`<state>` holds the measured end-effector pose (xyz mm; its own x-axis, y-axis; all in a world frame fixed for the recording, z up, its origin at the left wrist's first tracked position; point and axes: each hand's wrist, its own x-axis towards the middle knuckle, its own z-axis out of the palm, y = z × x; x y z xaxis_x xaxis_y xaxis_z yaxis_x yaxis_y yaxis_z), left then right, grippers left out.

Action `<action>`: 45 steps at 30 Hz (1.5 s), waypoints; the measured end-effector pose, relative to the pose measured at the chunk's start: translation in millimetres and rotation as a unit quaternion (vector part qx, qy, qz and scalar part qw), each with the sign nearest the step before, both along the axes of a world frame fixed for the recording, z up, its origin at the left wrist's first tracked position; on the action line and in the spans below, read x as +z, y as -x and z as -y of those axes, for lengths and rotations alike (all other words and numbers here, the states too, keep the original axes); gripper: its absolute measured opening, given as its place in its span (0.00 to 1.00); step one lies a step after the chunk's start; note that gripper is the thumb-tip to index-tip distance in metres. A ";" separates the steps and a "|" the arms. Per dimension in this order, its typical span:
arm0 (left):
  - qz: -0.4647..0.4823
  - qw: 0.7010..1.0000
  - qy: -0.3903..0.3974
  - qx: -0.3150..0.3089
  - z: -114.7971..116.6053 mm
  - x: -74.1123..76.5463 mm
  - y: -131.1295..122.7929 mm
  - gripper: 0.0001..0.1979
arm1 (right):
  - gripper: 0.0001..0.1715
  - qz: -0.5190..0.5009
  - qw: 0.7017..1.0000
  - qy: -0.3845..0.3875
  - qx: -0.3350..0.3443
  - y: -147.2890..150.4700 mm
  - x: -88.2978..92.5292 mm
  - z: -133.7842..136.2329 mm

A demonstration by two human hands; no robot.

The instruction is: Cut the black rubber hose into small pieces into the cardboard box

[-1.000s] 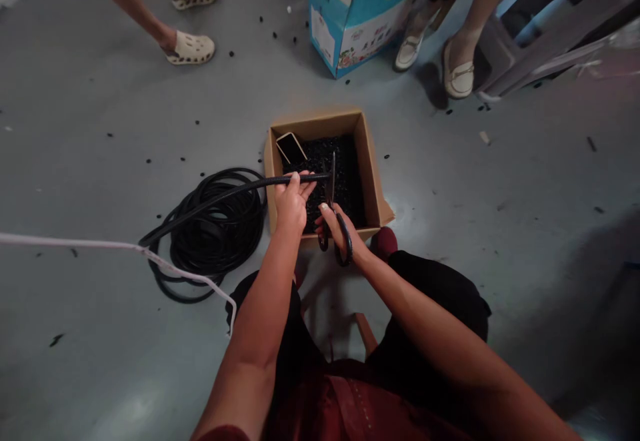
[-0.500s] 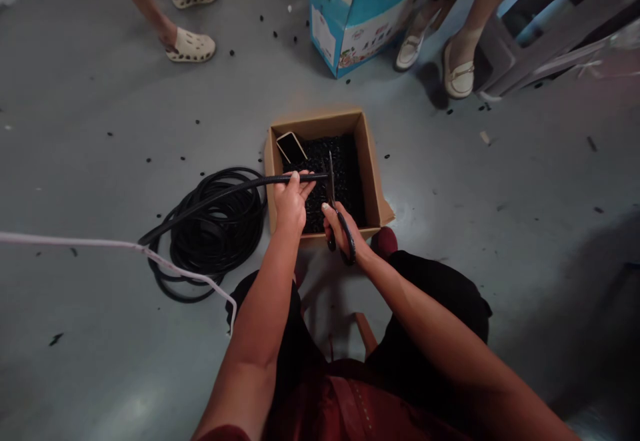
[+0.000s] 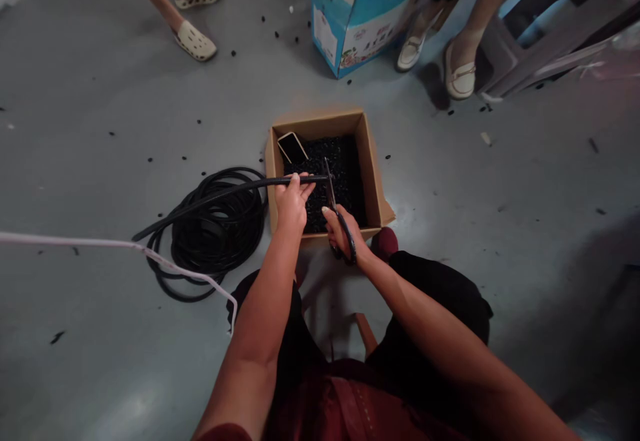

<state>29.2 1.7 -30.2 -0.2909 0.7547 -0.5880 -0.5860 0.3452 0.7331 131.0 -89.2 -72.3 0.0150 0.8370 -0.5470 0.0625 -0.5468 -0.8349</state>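
Observation:
My left hand (image 3: 293,202) pinches a black corrugated tube (image 3: 235,191) near its right end, above the cardboard box (image 3: 370,168). My right hand (image 3: 345,228) is wrapped round the black handles of a pair of scissors (image 3: 330,188). The scissor blades stand across the tube's tip, just right of my left fingers. Many small black cut pieces (image 3: 345,154) fill the box below. A dark flat rectangle with a pale edge (image 3: 293,148) leans in the box's far left corner.
A coil of black tubing (image 3: 215,228) lies on the floor left of the box, with a pale cord (image 3: 185,271) crossing it. Ahead are a blue and white carton (image 3: 345,21) and two people's feet. Small black bits dot the floor.
The scissor blades have come closer together at the tube's tip. The tube's far left end has shifted slightly left. One foot of the person at the upper left has turned.

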 end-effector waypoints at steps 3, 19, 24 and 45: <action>-0.004 1.000 -0.003 -0.001 -0.4 -0.4 1.7 0.08 | 0.27 0.000 1.000 0.019 -0.019 -0.1 4.5 0.2; 0.021 0.999 -0.039 0.013 -4.8 9.3 11.7 0.07 | 0.33 -0.073 0.996 0.033 -0.026 6.1 23.7 1.8; 0.011 0.999 -0.039 0.009 -4.9 7.8 12.3 0.07 | 0.36 -0.083 0.996 0.029 -0.012 7.6 23.5 6.4; 0.026 0.998 -0.049 -0.004 -0.6 13.3 3.7 0.06 | 0.33 -0.104 0.994 -0.001 -0.019 6.3 37.9 2.1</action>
